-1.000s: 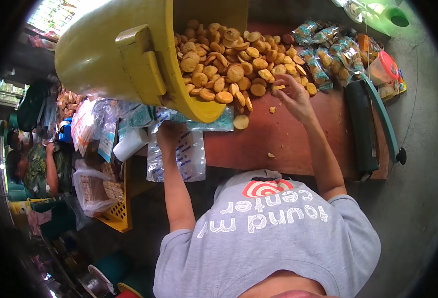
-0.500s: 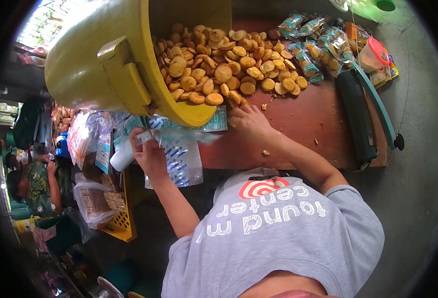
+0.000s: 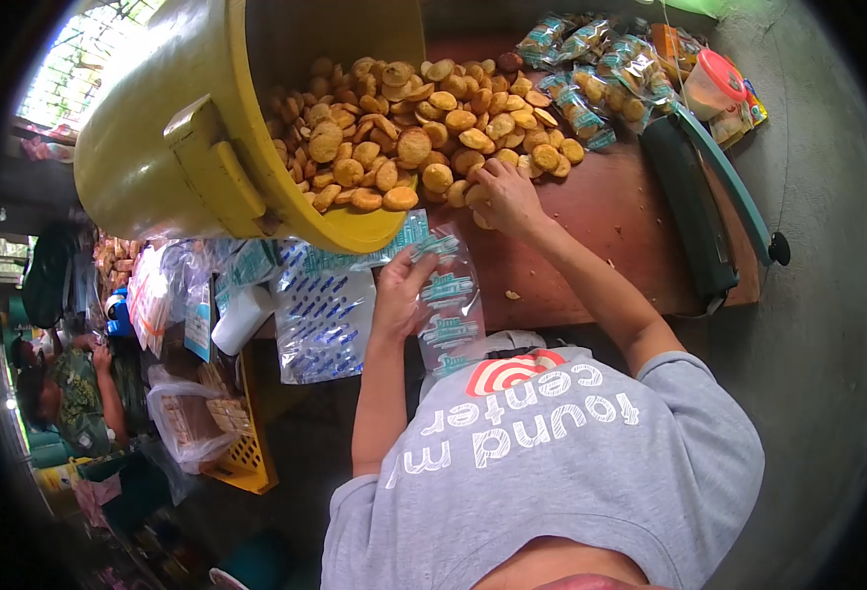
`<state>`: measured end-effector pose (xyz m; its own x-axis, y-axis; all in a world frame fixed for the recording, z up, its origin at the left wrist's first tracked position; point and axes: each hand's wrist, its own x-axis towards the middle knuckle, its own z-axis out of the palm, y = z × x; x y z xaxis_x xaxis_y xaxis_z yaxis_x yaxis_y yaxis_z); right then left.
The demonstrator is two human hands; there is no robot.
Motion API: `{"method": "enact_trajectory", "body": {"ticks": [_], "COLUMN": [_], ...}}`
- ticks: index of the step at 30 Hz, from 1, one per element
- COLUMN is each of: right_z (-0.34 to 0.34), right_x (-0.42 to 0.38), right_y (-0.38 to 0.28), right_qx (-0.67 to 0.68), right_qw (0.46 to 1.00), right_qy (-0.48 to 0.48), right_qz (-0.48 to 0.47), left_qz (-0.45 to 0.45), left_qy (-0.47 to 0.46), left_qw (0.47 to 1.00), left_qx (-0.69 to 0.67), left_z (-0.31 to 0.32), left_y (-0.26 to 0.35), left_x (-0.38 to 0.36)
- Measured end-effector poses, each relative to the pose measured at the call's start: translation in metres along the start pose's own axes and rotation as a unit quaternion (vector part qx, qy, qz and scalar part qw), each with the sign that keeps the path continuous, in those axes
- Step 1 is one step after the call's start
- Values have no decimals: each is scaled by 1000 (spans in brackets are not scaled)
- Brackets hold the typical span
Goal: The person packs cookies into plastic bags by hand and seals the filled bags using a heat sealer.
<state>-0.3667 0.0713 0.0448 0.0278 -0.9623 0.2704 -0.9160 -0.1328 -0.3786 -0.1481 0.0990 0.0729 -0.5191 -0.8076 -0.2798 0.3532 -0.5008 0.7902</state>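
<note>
Pinched in my left hand (image 3: 401,295) is the upper part of a clear plastic packet with teal print (image 3: 450,305), which hangs over the table edge. My right hand (image 3: 509,200) reaches to the front edge of a heap of round golden biscuits (image 3: 414,146), fingers curled on a few of them; how many is hidden. The heap spills out of a yellow tub (image 3: 327,221) lying on its side. More teal-printed packets (image 3: 409,231) lie flat by the tub's rim, next to a blue-patterned clear plastic sheet (image 3: 325,324).
On the red-brown table (image 3: 591,256) stands a dark sealer with a teal arm (image 3: 689,211). Filled biscuit packs (image 3: 600,74) and a pink-lidded container (image 3: 714,84) lie behind it. At left are a white roll (image 3: 243,320), a yellow crate (image 3: 253,457) and another person (image 3: 84,393).
My left hand has moved right with the packet, which now hangs down toward my shirt. My right hand has shifted slightly right and up along the heap, its fingers now curled on biscuits.
</note>
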Motion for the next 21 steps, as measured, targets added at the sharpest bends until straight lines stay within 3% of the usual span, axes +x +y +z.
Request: {"method": "enact_trajectory", "body": {"ticks": [2,4,5,7,8,9,11,12,15,16,19,21], "right_z": [3,2,-4,-28,-47,-57,-70,-76,-68,-58,-77,-88], "right_x": [0,2,4,10,10,11,12,12,14,15,16,17], "right_y": [4,12,15,15,8,7,6,1,-1,5,2,6], "right_qx": [-10,226,226,509,570,569,531,464,401,437,460,421], "right_qw": [1000,970,970,840,805,805,828,866,905,894,871,889], "right_qy": [11,-26,-25,-55,-64,-63,-176,-187,-136,-92,-159,-174], "right_qz": [2,88,89,179,153,155,33,10,48,24,60,44], "left_qz": [8,10,11,18,19,19,7,30,73,93,36,18], "left_qy": [31,25,21,23,36,50,34,15,-16,-23,-38,-52], "left_qw": [1000,1000,1000,999,999,998,999,995,979,972,977,978], "left_qx": [1,0,-2,14,17,21,32,99,192,216,207,199], "left_z": [12,0,-5,-2,3,7,7,8,18,22,21,22], "left_y": [-5,-17,-23,-25,-26,-27,-28,-28,-23,-21,-16,-12], "left_x": [12,28,35,44,48,51,55,58,58,57,59,56]}}
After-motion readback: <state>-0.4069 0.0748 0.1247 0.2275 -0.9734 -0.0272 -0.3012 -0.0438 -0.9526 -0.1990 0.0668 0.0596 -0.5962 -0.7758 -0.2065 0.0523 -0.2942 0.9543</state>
